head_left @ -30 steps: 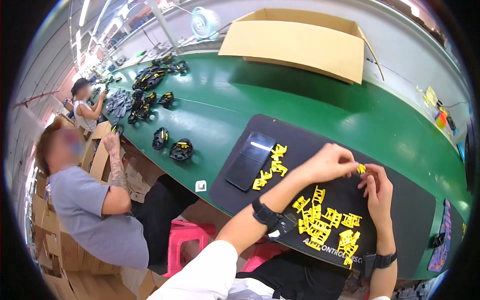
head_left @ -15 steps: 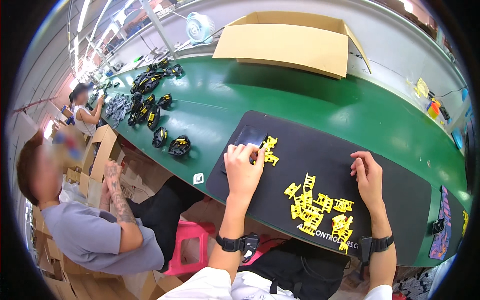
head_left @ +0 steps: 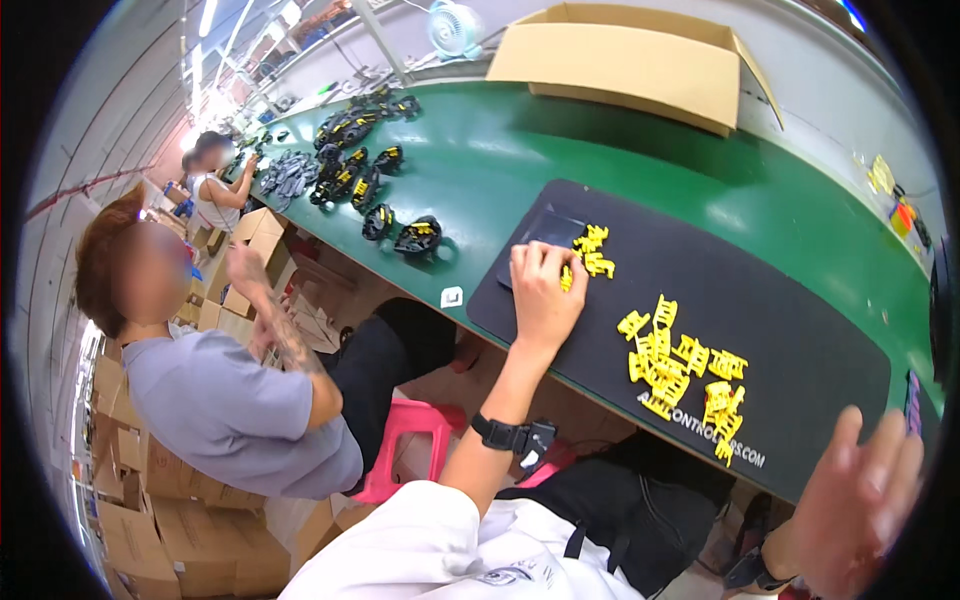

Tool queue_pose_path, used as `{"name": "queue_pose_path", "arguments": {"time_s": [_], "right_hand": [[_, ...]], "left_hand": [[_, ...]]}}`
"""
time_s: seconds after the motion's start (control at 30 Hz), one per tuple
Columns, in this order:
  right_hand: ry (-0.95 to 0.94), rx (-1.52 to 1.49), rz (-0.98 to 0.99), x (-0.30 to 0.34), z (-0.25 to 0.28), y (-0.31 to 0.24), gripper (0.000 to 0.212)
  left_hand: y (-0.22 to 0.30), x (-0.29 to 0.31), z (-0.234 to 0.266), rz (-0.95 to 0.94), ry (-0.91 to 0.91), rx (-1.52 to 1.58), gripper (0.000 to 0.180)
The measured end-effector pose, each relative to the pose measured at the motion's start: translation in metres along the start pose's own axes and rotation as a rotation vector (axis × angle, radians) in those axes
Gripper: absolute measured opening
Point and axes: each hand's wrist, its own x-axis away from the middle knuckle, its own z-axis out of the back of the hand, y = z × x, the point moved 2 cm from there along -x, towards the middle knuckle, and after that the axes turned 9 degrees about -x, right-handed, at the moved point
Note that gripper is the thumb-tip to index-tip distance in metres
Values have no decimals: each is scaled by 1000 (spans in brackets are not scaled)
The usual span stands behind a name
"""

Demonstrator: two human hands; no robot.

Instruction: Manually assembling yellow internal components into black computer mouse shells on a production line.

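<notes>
Left hand, grip pinched on yellow clips on the black mat; right hand open, off the mat's near edge.

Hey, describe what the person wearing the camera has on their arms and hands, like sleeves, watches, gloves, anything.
Both hands are bare, with no gloves. The left hand has a black wristband with a small black device on it, and a white short sleeve covers the upper arm. The right hand is blurred near the frame's edge; a dark band sits at its wrist.
</notes>
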Motion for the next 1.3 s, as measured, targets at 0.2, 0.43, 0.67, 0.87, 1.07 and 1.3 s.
{"name": "queue_pose_path", "arguments": {"time_s": [0.2,0.43,0.67,0.87,1.07,1.3], "right_hand": [[-143,-182,-320,4,7,-43,16],[-58,-172,-470,3,7,-94,9],[112,62,-568,27,-27,-179,21],[187,300,-385,61,-51,-235,20],[160,412,-425,66,-75,-222,14],[173,447,-539,51,-90,-198,9]], "left_hand": [[-4,1,1,-1,17,59,5],[12,-5,9,-75,59,101,4],[165,-18,123,-349,-480,1548,25],[250,-42,187,-386,-363,2137,15],[243,-41,189,-424,-429,2221,15],[185,-59,183,-424,-486,1958,14]]}}
